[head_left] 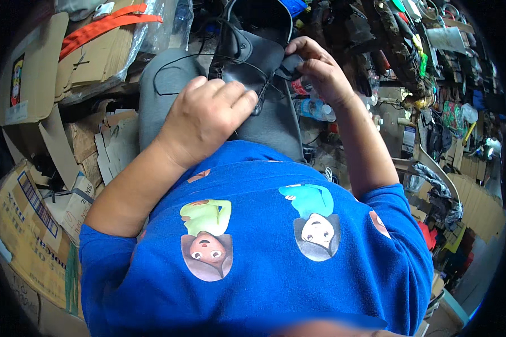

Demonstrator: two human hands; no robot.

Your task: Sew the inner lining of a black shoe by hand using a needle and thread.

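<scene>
Boot position: a black leather boot (260, 49) lies over the grey-clad lap (264, 130), ahead of the torso and between the two hands.
Boot axis: long axis runs away from the wearer, near the midline; the open top faces the far side.
Governing relation: the cord-threaded edge (263, 87) runs between the left fingertips and the flap at the right hand; the left hand sits on its near-left side, the right hand on its far-right side.
Nearer hand: both are close; the right is in contact with the boot's right flap (289, 66), the left is just beside the threaded edge.
Left hand (211, 112): back of the hand up, fingers curled inward, knuckles toward the boot; whether the fingertips grip cord or a tool cannot be told.
Right hand (325, 70): pinching the flap between thumb and fingers; wrist bent inward, forearm rising from the lower right.
Black cord (177, 58): loops slack over the left knee and reaches across to the boot.
Right-side surroundings: a clear plastic bottle (316, 109) lies beyond the lap, below the right hand.
</scene>
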